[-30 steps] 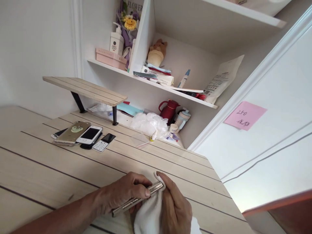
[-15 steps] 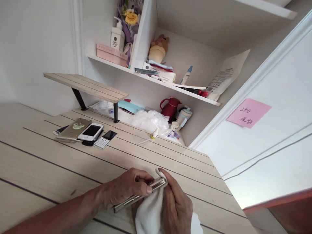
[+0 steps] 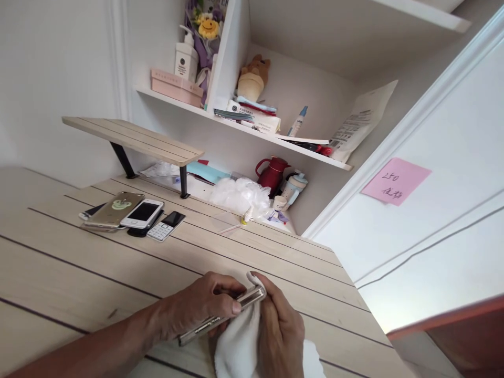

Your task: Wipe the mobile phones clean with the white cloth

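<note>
White cloth bunches in the right hand, its upper edge folded over one end of a slim metallic device. The left hand grips that device along its length, thumb on top, the edge facing up; it may be a phone, though its face is hard to see. Both hands are closed on what they hold, above the plank-topped desk. Taking the small wooden riser as landmark: several phones lie overlapping in front of it, a keypad phone at their right, while crumpled clear plastic and a red jug sit to its right.
</note>
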The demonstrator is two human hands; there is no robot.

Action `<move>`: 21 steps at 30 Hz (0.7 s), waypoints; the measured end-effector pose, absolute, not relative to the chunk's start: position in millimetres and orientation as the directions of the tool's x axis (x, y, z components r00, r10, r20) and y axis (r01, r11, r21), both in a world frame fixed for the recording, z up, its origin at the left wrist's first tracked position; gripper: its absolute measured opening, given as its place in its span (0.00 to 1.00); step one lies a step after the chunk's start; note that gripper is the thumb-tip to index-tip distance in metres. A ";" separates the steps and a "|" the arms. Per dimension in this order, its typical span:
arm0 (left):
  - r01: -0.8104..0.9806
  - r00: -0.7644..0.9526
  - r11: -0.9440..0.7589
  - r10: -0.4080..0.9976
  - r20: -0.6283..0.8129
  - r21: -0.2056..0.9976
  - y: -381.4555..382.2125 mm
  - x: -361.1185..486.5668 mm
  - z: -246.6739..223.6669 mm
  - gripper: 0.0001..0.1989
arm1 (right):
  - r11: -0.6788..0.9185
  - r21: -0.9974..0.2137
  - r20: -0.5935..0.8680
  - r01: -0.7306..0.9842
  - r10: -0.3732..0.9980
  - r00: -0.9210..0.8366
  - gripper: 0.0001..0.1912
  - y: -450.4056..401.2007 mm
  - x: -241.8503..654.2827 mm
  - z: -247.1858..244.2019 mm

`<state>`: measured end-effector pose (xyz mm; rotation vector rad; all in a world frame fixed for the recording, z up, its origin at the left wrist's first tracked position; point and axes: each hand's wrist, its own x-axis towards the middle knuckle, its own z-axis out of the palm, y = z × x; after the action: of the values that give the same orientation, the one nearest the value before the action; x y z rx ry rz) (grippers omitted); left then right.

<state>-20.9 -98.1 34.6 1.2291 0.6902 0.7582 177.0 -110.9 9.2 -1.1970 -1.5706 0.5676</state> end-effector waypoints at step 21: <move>-0.135 0.592 0.201 0.802 -0.084 0.970 -97.2 -20.8 36.2 0.20 | 0.390 -0.811 0.470 0.436 0.878 0.090 0.18 -114.2 172.0 10.7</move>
<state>-20.8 -97.2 36.2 1.1962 0.6859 0.7310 172.0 -114.2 10.7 -1.2211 -1.5311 0.4954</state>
